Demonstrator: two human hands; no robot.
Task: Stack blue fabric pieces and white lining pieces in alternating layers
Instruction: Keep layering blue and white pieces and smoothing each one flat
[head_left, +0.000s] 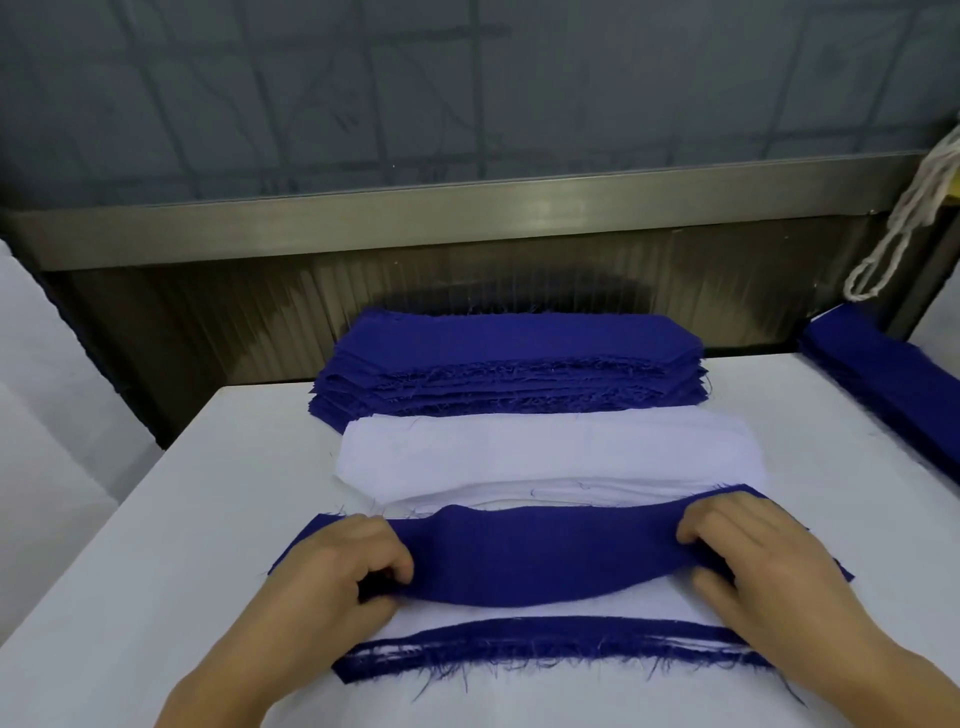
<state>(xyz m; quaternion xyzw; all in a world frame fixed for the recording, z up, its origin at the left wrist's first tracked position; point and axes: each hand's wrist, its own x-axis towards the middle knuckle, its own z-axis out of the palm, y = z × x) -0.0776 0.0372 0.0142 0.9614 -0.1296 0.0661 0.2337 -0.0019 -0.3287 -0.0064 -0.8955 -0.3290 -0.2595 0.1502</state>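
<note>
A long blue fabric piece (545, 551) sags between both hands just above the near stack (550, 652) of alternating blue and white layers. My left hand (343, 566) pinches its left end and my right hand (753, 551) grips its right end. A white layer (519, 621) shows on top of the near stack under the held piece. Behind it lies a pile of white lining pieces (545, 447). Further back sits a thick pile of blue fabric pieces (514, 358).
The white table (208, 519) ends at a metal wall (467, 228) behind the piles. Another blue fabric pile (893, 384) lies at the right edge. A white cord (904, 218) hangs at the upper right. White cloth (47, 395) lies off the left side.
</note>
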